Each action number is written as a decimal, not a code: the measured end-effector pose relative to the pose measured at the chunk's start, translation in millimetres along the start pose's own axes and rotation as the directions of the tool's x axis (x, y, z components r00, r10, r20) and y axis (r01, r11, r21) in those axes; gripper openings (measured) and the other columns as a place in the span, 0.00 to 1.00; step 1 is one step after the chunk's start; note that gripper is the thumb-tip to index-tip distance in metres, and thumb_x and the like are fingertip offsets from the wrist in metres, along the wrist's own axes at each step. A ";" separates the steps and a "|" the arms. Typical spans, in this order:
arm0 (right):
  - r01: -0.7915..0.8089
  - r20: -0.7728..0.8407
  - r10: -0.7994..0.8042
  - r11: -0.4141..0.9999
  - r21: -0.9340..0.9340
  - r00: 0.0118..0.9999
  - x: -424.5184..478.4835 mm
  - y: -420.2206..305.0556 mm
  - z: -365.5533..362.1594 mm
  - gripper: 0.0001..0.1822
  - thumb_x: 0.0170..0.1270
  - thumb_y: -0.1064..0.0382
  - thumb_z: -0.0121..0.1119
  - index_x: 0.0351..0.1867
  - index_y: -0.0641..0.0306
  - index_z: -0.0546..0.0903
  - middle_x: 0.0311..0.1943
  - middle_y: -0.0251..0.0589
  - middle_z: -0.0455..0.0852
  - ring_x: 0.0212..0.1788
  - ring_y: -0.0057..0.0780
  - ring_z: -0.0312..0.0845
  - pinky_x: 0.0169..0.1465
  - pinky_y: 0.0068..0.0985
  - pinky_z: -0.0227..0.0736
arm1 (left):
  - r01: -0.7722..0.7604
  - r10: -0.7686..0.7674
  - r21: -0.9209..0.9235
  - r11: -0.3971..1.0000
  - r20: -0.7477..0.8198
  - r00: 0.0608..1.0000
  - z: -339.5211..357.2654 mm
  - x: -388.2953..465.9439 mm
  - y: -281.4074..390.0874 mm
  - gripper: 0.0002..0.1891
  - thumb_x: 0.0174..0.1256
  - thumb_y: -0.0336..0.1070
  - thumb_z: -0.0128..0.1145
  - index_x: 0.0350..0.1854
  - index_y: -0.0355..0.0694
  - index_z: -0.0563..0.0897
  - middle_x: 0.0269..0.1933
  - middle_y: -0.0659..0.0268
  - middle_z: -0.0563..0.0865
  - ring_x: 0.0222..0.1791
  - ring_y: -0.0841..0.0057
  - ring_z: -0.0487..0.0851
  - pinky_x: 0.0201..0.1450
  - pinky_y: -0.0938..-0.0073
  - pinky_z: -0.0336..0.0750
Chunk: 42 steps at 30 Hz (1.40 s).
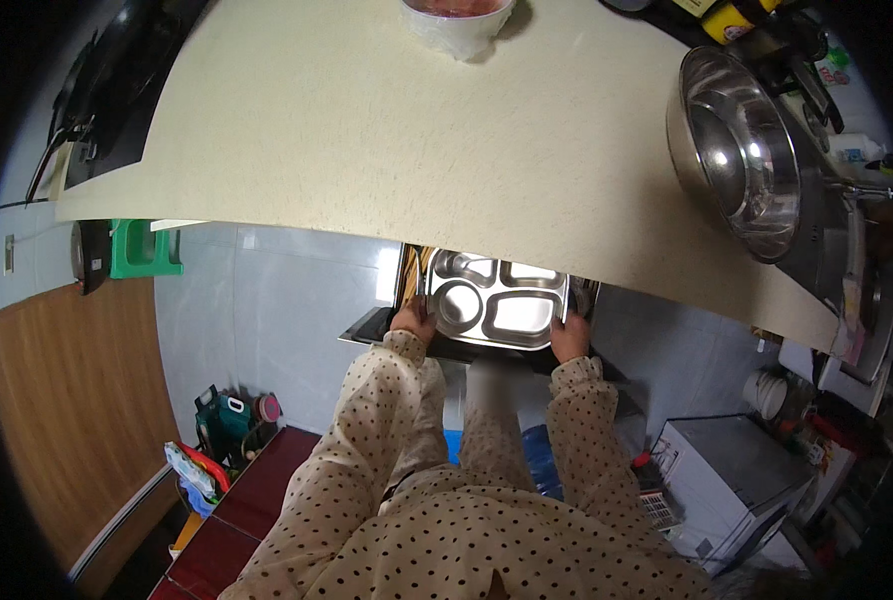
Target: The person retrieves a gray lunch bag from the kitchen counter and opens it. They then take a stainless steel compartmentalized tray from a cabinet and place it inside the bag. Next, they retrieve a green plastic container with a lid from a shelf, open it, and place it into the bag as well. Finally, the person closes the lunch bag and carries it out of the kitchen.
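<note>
A stainless steel compartment tray (493, 290) lies level in or just over an open drawer (375, 324) below the counter's front edge. On its left rim is my left hand (414, 321), with the fingers closed around the edge. My right hand (570, 337) grips the tray's right rim in the same way. The tray's far edge is partly hidden under the counter. Wooden chopsticks (410, 271) show beside the tray at the left, inside the drawer. Dark items at the drawer's right side are too hidden to name.
The pale countertop (386, 142) spans the view ahead. On it are a plastic-wrapped white bowl (454, 30) at the far edge and a large steel basin (739, 157) at the right. A green plastic stool (144, 259) stands left; a white box-shaped appliance (724, 480) stands lower right.
</note>
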State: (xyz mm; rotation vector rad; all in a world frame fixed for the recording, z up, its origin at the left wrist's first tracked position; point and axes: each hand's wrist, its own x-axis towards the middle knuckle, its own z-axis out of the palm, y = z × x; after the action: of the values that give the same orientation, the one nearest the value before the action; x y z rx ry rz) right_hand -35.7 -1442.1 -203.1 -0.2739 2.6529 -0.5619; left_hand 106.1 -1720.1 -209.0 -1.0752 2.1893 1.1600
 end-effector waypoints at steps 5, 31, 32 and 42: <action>0.053 0.018 -0.056 0.988 0.143 0.998 -25.2 9.1 -16.4 0.11 0.57 0.64 0.61 0.31 0.73 0.78 0.25 0.62 0.78 0.31 0.60 0.75 0.35 0.46 0.70 | -0.028 0.012 -0.159 0.987 -0.104 0.995 -21.9 -36.3 7.1 0.23 0.57 0.41 0.59 0.52 0.32 0.77 0.40 0.54 0.86 0.41 0.64 0.85 0.47 0.69 0.76; -0.554 0.764 0.292 -0.549 0.626 0.575 -83.8 -24.8 32.2 0.11 0.67 0.65 0.51 0.47 0.70 0.74 0.40 0.46 0.78 0.36 0.34 0.75 0.37 0.30 0.76 | -0.058 -0.071 -0.603 0.795 -0.188 0.980 -106.8 -290.8 -16.4 0.07 0.59 0.33 0.61 0.34 0.35 0.84 0.30 0.69 0.85 0.29 0.82 0.78 0.34 0.78 0.72; -0.506 0.700 0.231 -0.545 0.668 0.675 -77.9 -26.8 34.5 0.09 0.66 0.67 0.51 0.44 0.70 0.74 0.39 0.46 0.78 0.35 0.34 0.75 0.37 0.30 0.76 | -0.063 -0.076 -0.593 0.803 -0.206 0.976 -106.0 -295.8 -10.3 0.07 0.59 0.33 0.61 0.34 0.36 0.84 0.30 0.69 0.84 0.28 0.83 0.78 0.33 0.78 0.72; -0.293 0.426 0.030 -0.683 0.669 0.904 -9.6 -61.8 39.6 0.09 0.60 0.70 0.51 0.22 0.61 0.70 0.22 0.40 0.67 0.22 0.28 0.60 0.29 0.33 0.64 | -0.294 0.099 -0.652 0.699 -0.319 0.943 -122.1 -294.4 18.3 0.06 0.57 0.31 0.61 0.34 0.35 0.82 0.30 0.68 0.84 0.30 0.81 0.79 0.34 0.77 0.72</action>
State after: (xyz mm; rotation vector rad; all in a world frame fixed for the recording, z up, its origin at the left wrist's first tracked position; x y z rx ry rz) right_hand -3.6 -1508.6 -206.5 0.8775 0.5293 -2.3607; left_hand 266.5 -1688.5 65.3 -1.3557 2.1268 2.1736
